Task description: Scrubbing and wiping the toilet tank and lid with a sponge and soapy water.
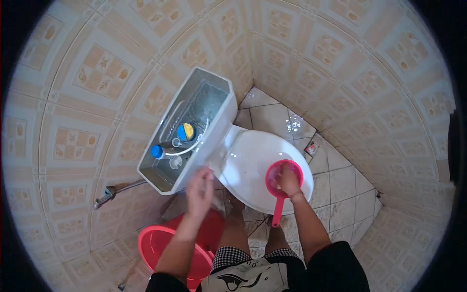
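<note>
A pink plastic dipper [278, 212] sits on the closed lid of a white toilet [251, 171], its handle towards me. My right hand [288, 180] reaches down into its cup; the fingertips are partly hidden, so what they hold cannot be made out. Blurred, my left hand [200, 195] is raised beside the front wall of the white cistern [215, 124]. No object shows in it. The cistern has no cover on and contains water, a blue-capped fill valve [157, 151], a blue and yellow flush valve top [186, 131] and a white tube [188, 149].
Below my left forearm stands a red plastic bucket [157, 237]. A metal tap [105, 199] with a pipe juts from the left tiled wall. On the wet tiled floor [341, 186] lies a small printed packet [311, 149], right of the toilet. Tiled walls close in around me.
</note>
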Demonstrator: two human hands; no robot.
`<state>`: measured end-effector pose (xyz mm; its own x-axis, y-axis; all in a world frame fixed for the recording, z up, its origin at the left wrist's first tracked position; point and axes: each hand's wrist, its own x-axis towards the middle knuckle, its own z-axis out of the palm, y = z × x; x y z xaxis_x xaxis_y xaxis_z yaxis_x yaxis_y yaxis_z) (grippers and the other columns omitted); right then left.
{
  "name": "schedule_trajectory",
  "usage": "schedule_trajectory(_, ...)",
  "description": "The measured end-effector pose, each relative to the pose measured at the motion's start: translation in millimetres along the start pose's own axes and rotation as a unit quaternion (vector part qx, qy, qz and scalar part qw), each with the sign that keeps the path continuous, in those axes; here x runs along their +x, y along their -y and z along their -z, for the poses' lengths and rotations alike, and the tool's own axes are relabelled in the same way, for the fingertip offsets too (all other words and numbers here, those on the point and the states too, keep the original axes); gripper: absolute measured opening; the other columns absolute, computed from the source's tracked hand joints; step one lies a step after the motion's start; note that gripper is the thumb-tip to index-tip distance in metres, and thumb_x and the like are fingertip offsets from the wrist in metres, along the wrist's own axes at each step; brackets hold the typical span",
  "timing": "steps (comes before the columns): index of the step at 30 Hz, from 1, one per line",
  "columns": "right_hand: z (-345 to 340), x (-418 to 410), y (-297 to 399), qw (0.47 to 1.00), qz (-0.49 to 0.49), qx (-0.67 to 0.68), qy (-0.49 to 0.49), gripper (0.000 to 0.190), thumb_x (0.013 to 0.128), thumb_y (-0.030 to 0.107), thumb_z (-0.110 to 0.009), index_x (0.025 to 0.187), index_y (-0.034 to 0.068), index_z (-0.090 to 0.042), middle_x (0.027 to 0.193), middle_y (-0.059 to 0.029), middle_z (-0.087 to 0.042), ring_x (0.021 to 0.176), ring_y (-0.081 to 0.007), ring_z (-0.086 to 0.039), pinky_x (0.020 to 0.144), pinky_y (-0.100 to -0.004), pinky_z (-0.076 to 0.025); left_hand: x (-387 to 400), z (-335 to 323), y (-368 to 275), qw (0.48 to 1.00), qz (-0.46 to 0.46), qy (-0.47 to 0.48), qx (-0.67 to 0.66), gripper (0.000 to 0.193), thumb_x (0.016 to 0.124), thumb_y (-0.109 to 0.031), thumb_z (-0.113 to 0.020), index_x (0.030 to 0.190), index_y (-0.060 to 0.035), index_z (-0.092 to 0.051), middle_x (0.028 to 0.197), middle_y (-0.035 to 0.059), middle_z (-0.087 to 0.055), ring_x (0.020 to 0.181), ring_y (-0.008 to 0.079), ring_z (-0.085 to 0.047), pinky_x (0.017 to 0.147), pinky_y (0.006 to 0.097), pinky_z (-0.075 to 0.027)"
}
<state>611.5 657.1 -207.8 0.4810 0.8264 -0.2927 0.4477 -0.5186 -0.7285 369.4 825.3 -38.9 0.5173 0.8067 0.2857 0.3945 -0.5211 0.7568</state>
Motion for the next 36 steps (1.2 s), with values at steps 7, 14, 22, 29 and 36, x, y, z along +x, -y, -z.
schedule_trajectory(7, -12.9, 62.3, 130.6, 0.843, -0.09, 0.518, -0.112, 0.038, 0.079, 0.005, -0.064, 0.115, 0.001, -0.055, 0.106, -0.0094, -0.059, 0.096, -0.0169, -0.057, 0.081, -0.0268, -0.046, 67.4, 83.1, 62.4, 0.943, 0.108, -0.071, 0.305, 0.054, 0.083, -0.021, -0.062, 0.13, -0.0045, -0.042, 0.121, 0.0196, -0.049, 0.112, 0.0339, -0.046, 0.097, 0.0438, -0.032)
schedule_trajectory(14, -98.0, 103.0, 253.2, 0.807, -0.033, 0.539, -0.24, 0.044, 0.094, 0.01, -0.039, 0.137, 0.005, -0.032, 0.143, -0.0151, -0.031, 0.134, -0.0261, -0.026, 0.109, -0.0332, -0.02, 72.6, 103.9, 90.4, 0.883, 0.117, 0.077, 0.449, 0.073, 0.084, -0.04, -0.057, 0.141, -0.0086, -0.025, 0.135, 0.02, -0.037, 0.125, 0.0333, -0.036, 0.102, 0.051, -0.022)
schedule_trajectory(22, -81.8, 178.2, 218.8, 0.84, 0.123, 0.418, -0.323, 0.045, 0.098, 0.021, -0.033, 0.14, 0.006, -0.029, 0.149, -0.0149, -0.017, 0.138, -0.0235, -0.017, 0.112, -0.032, -0.012, 87.8, 111.6, 112.6, 0.888, 0.042, 0.121, 0.442, 0.073, 0.086, -0.036, -0.052, 0.141, -0.0008, -0.021, 0.11, 0.0205, -0.047, 0.102, 0.0348, -0.045, 0.095, 0.0445, -0.027)
schedule_trajectory(29, -128.1, 113.4, 245.2, 0.798, -0.085, 0.538, -0.256, 0.049, 0.099, 0.026, -0.029, 0.142, 0.003, -0.023, 0.148, -0.018, -0.017, 0.138, -0.0293, -0.016, 0.111, -0.0369, -0.013, 88.2, 114.2, 113.3, 0.892, 0.082, 0.143, 0.421, 0.068, 0.088, -0.033, -0.047, 0.141, 0.0008, -0.02, 0.112, 0.0212, -0.046, 0.105, 0.0337, -0.043, 0.096, 0.043, -0.026)
schedule_trajectory(36, -81.8, 189.9, 211.0, 0.825, 0.082, 0.466, -0.31, 0.046, 0.099, 0.027, -0.03, 0.139, 0.004, -0.03, 0.145, -0.0161, -0.025, 0.134, -0.0277, -0.024, 0.11, -0.0366, -0.016, 87.0, 111.3, 117.7, 0.905, 0.054, 0.129, 0.403, 0.069, 0.088, -0.034, -0.046, 0.141, 0.0017, -0.02, 0.108, 0.0195, -0.046, 0.101, 0.0319, -0.043, 0.097, 0.0425, -0.025)
